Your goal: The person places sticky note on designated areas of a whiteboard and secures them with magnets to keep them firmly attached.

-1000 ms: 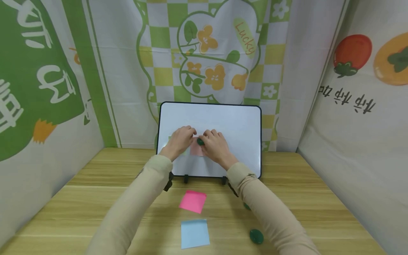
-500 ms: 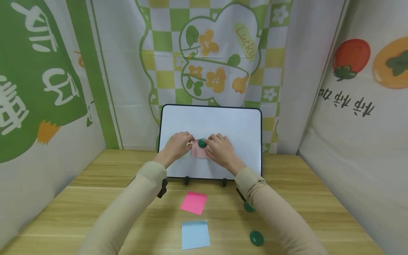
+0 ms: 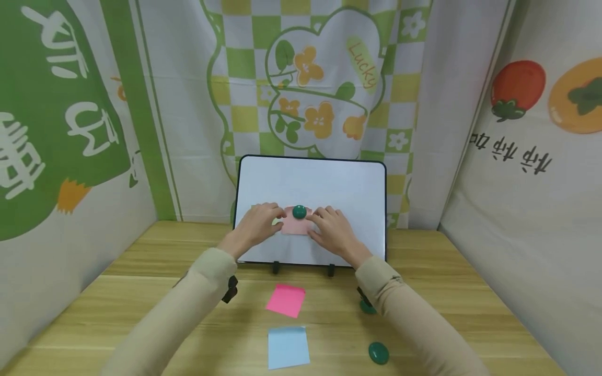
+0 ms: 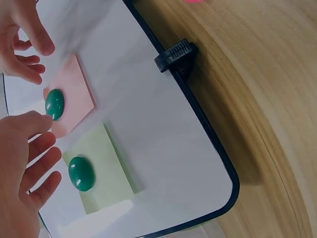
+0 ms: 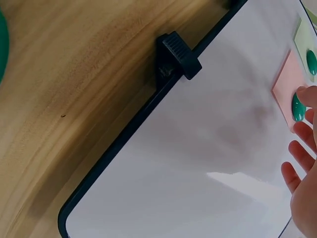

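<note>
A pale pink sticky note (image 3: 295, 225) lies on the upright whiteboard (image 3: 357, 198), with a domed green oval magnet (image 3: 299, 211) at its upper edge. My left hand (image 3: 257, 222) is at the note's left side, fingers relaxed; its thumb tip comes right at the magnet in the left wrist view. On the other side my right hand (image 3: 334, 230) has loosely spread fingers, holding nothing, close by the note's right edge. Left of the pink note, a light green sticky note (image 4: 106, 168) carries another green magnet (image 4: 81, 173); my left hand partly covers it in the head view.
Black clips (image 3: 276, 267) support the board's lower edge. On the wooden table (image 3: 437, 297) before it lie a bright pink sticky note (image 3: 287, 300) and a blue sticky note (image 3: 288, 347). Toward the right are a loose green magnet (image 3: 378, 353) and another (image 3: 368, 307), partly behind the right forearm.
My right hand has let go of the magnet, which stays on the pink note, and has drawn off to the right. The left hand has moved slightly down and left, its fingers loosening.
</note>
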Demonstrator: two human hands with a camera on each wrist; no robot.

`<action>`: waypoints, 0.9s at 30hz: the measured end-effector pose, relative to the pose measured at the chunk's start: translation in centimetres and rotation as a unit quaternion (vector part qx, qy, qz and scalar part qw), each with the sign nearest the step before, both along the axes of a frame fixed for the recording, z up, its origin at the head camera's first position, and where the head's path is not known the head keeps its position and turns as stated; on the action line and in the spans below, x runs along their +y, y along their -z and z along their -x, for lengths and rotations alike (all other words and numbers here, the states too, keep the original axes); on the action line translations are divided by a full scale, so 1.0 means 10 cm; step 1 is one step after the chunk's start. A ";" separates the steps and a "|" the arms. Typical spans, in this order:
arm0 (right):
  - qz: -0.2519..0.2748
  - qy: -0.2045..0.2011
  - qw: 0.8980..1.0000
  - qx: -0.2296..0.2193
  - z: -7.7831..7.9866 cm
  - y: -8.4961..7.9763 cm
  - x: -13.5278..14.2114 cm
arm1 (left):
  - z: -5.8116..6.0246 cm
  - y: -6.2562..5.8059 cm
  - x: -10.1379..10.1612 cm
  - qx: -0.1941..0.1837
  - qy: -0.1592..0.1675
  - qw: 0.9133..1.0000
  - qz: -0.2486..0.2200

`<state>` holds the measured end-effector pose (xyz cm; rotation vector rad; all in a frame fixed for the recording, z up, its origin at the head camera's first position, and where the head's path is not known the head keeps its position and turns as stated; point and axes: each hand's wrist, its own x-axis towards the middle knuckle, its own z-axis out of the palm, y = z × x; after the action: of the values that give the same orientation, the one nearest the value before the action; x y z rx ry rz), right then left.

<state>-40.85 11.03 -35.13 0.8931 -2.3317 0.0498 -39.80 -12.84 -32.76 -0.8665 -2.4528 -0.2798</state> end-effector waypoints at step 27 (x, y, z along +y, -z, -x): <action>0.004 -0.021 0.999 -0.035 -0.28 0.08 0.24 | -0.39 0.14 -0.09 -0.064 0.038 0.997 -0.017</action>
<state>-38.08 13.42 -35.97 0.9510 -2.3756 0.1106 -35.88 -13.77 -34.12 -0.9553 -2.5274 -0.4143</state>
